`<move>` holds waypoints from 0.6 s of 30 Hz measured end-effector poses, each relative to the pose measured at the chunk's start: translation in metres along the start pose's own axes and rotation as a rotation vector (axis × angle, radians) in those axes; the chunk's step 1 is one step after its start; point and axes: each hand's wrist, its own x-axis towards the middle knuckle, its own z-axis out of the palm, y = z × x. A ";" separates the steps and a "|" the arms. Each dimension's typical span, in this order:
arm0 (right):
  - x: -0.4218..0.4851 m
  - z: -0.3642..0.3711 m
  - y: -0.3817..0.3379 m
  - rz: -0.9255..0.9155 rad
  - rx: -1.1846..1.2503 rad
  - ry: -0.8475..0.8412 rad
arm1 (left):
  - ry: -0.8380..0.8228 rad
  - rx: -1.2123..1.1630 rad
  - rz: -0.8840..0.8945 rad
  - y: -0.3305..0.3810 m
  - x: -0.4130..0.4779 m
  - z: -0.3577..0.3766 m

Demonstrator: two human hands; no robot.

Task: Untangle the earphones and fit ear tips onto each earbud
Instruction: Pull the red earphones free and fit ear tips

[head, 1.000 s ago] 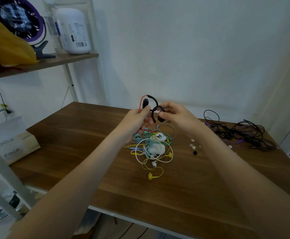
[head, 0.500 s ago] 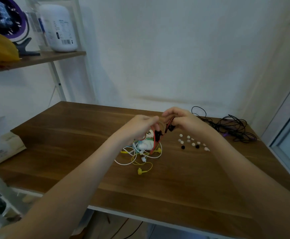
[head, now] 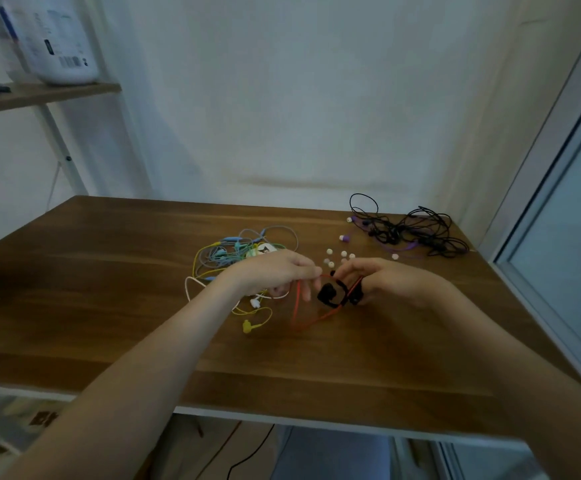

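Left hand (head: 271, 275) pinches the red cable (head: 297, 303), right hand (head: 396, 282) grips the black earbuds (head: 327, 294) between them, above the table (head: 109, 271); coloured tangle (head: 233, 252) lies behind the left hand.

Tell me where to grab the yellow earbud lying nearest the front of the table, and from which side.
Pinch the yellow earbud by its stubby body, coming down from above on the near side. It lies flat on the table at the front of the coloured tangle with bare wood around it. Its thin cable loops back toward the pile, so the cable is likely harder to pinch.
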 end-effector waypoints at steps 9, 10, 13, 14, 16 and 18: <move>-0.004 0.000 0.016 -0.044 0.198 -0.120 | -0.070 0.290 -0.155 0.002 -0.002 -0.008; -0.003 0.000 0.019 -0.062 0.193 -0.116 | -0.080 0.335 -0.179 0.005 -0.001 -0.008; -0.001 0.004 0.023 -0.105 0.191 -0.026 | -0.114 0.344 -0.246 0.011 0.001 -0.008; 0.001 0.006 0.024 -0.120 0.216 0.055 | -0.118 0.334 -0.276 0.013 0.001 -0.008; 0.005 0.009 0.025 -0.134 0.226 0.262 | -0.114 0.335 -0.313 0.014 0.002 -0.007; 0.012 0.008 0.027 -0.117 0.057 0.478 | -0.105 0.325 -0.307 0.013 0.005 -0.006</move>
